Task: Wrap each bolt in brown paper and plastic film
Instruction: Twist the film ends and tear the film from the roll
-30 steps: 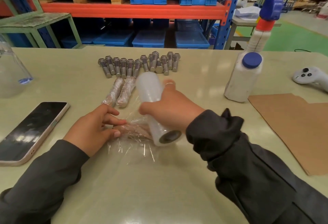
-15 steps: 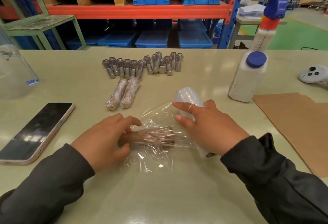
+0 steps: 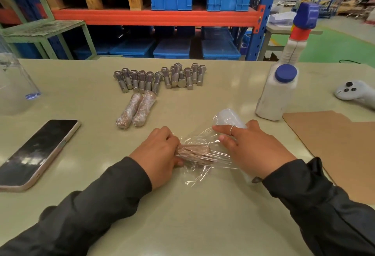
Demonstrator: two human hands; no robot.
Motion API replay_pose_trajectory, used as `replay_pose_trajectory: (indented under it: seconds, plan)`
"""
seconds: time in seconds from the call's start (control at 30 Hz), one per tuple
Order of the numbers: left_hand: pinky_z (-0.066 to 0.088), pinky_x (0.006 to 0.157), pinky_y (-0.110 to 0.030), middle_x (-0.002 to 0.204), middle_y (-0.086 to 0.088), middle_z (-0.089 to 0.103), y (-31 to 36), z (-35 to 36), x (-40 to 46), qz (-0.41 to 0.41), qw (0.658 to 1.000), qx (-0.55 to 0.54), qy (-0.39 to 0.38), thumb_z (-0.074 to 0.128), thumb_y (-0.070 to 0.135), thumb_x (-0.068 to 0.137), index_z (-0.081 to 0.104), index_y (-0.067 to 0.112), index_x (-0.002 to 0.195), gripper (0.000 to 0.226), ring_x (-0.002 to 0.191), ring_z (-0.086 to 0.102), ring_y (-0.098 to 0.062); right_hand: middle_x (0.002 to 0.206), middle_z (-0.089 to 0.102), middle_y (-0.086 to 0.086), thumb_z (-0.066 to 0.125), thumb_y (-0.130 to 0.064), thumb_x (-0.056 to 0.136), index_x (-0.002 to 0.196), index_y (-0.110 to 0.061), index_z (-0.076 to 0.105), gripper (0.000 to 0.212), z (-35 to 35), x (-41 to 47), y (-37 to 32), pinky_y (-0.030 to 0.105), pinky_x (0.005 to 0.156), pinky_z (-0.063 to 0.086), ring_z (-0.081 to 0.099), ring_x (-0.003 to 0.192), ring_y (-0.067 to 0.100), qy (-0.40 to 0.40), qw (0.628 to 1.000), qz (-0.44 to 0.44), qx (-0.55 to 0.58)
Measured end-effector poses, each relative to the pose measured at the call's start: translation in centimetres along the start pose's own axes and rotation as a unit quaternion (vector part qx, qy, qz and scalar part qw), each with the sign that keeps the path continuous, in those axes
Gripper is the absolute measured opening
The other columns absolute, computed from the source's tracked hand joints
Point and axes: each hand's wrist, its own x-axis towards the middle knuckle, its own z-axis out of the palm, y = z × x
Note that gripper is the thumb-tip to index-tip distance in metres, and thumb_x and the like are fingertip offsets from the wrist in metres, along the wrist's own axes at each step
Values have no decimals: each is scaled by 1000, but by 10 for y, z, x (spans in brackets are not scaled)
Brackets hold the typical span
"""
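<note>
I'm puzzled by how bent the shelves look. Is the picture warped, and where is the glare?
Head view: the wide lens bows the orange shelf beam and table edge; overhead lights glint off the phone screen and the crinkled plastic film; focus is fairly sharp overall.

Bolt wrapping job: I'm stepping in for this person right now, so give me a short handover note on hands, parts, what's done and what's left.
Left hand grips one end of the paper-wrapped bolt lying on the table.
Right hand holds the film roll, with film stretched over that bolt.
Done: two wrapped bolts lie side by side behind the left hand.
Left: finish filming and cut this one, then wrap the bare bolts in the far row. Brown paper lies at right.
</note>
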Motion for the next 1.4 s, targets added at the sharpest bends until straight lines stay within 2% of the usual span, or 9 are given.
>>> replay_pose_trajectory:
  seconds: [0.2,0.43,0.53,0.7,0.9,1.0,1.13,1.3,1.4]
  plan:
    - [31,88,-21,117,-2,38,17,-3,21,-19,998,24,-54,55,40,88,46,19,118,38,106,35,-17,103,26,0,26,-50,98,132,-57,34,36,-8,6,14,31,68,49,54,85,24,-1,1000,29,-3]
    - [26,106,-26,136,3,24,29,-9,41,26,991,-25,-129,67,61,68,19,27,145,96,125,23,-14,117,32,4,25,-49,98,133,-54,35,37,-3,11,17,30,68,45,48,76,23,10,998,29,-50]
    - [27,100,-22,132,2,33,28,-1,45,26,989,-13,-146,65,56,74,33,26,141,80,120,28,-14,119,34,4,23,-50,98,132,-55,34,37,-1,10,17,30,70,44,53,83,26,30,997,25,-69]
    - [27,90,-21,126,-1,44,26,10,44,61,997,32,-22,53,39,88,54,14,117,38,112,39,-20,100,23,-1,24,-51,97,129,-60,33,35,6,8,16,30,67,36,51,90,26,63,992,-6,-109]
    - [48,86,-47,88,-13,68,31,11,46,94,986,64,123,76,-4,57,66,1,82,28,89,66,-34,101,33,-3,22,-55,94,124,-63,38,35,0,11,30,31,72,45,55,83,22,61,998,-24,-2]
    - [49,84,-33,66,-5,63,39,7,45,83,984,33,153,62,1,67,63,4,78,11,62,63,-25,101,34,-6,19,-58,93,121,-68,36,34,-3,6,32,22,60,36,55,80,16,73,996,-39,37]
    - [37,42,-24,61,0,60,46,-4,41,51,983,-5,177,39,21,72,62,5,77,29,50,56,-19,105,34,-6,14,-59,90,122,-68,34,38,-3,-2,26,19,59,32,53,82,16,112,989,-72,59]
    - [36,54,-21,65,0,57,48,-4,36,65,968,-119,211,41,20,73,58,-1,87,31,66,43,-13,94,33,-11,1,-63,80,111,-63,29,42,0,-7,12,11,52,30,48,66,9,142,979,-118,89]
    - [34,51,-9,67,18,46,52,-5,33,66,946,-219,229,48,20,78,54,6,93,21,61,43,-1,94,42,-16,5,-66,80,99,-71,34,35,2,-5,9,7,66,38,53,79,2,95,960,-128,232]
